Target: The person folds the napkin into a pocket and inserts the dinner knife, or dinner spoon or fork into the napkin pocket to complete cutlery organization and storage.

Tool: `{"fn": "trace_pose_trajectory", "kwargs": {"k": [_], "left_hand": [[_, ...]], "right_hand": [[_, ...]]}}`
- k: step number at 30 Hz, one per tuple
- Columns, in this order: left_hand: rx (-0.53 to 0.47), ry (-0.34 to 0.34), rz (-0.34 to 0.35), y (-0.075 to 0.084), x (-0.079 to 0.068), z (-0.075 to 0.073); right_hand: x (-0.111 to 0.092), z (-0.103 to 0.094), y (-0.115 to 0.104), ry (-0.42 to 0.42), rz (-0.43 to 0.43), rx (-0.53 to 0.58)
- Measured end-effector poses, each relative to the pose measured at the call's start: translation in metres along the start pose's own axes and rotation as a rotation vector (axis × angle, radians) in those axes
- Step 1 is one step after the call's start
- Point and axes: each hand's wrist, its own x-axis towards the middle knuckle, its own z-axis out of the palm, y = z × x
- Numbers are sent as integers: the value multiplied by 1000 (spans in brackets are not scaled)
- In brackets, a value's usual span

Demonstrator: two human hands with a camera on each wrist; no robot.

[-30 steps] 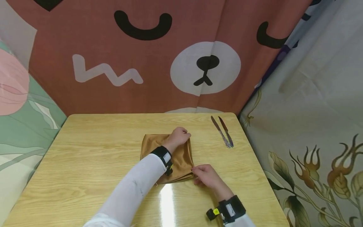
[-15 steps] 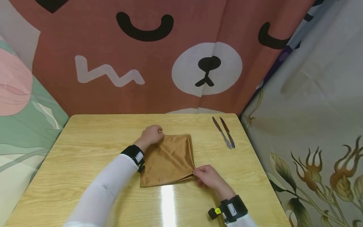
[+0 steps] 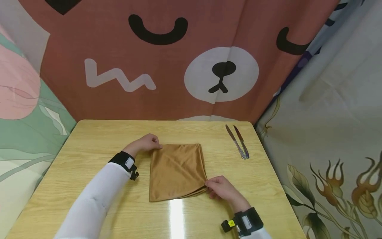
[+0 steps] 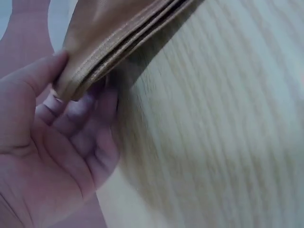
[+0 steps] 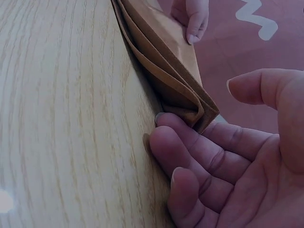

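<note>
A golden-brown satin cloth [image 3: 177, 172], folded into a layered square, lies on the wooden table. At its far left corner my left hand [image 3: 144, 143] pinches the stacked layers; the left wrist view shows the thumb on top and the fingers beneath. My right hand [image 3: 222, 188] is at the near right corner. Seen from the right wrist, its fingers touch the cloth corner [image 5: 209, 111] from below, while the thumb stands apart from the fabric. Several folded edges fan slightly open along the near side.
Two table knives, one on the left [image 3: 234, 139] and one on the right [image 3: 241, 139], lie side by side at the table's far right. A bear-print curtain [image 3: 167, 103] hangs behind the table [image 3: 98, 146], and a floral one [image 3: 325, 139] hangs to the right.
My left hand has moved from the cloth's far right corner along the far edge to the far left corner and taken hold there. The right hand has stayed at the near right corner.
</note>
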Motion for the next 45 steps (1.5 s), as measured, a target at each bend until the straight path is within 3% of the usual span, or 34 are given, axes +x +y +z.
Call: {"fn": "trace_pose_trajectory", "kwargs": {"k": [6, 11, 20, 29, 33, 36, 40, 42, 45], "left_hand": [[-162, -7, -69, -11, -2, 1], [-185, 11, -103, -18, -6, -1], [-104, 109, -92, -15, -14, 5], [-14, 228, -95, -17, -16, 14], [88, 290, -43, -17, -20, 21], [245, 347, 9, -14, -25, 31], [464, 409, 78, 0, -34, 48], [550, 393, 123, 9, -40, 58], [624, 265, 200, 21, -52, 73]], "right_hand": [[0, 1, 1, -3, -6, 14], [1, 1, 3, -10, -12, 21], [-2, -1, 0, -24, -7, -16], [-8, -3, -4, -82, -90, -188], [-11, -3, -3, -122, -134, -225], [-12, -2, -4, -148, -156, -249], [-10, 0, -9, -114, -183, -296], [-7, 2, -15, -84, -206, -327], [0, 7, -28, -36, -263, -393]]}}
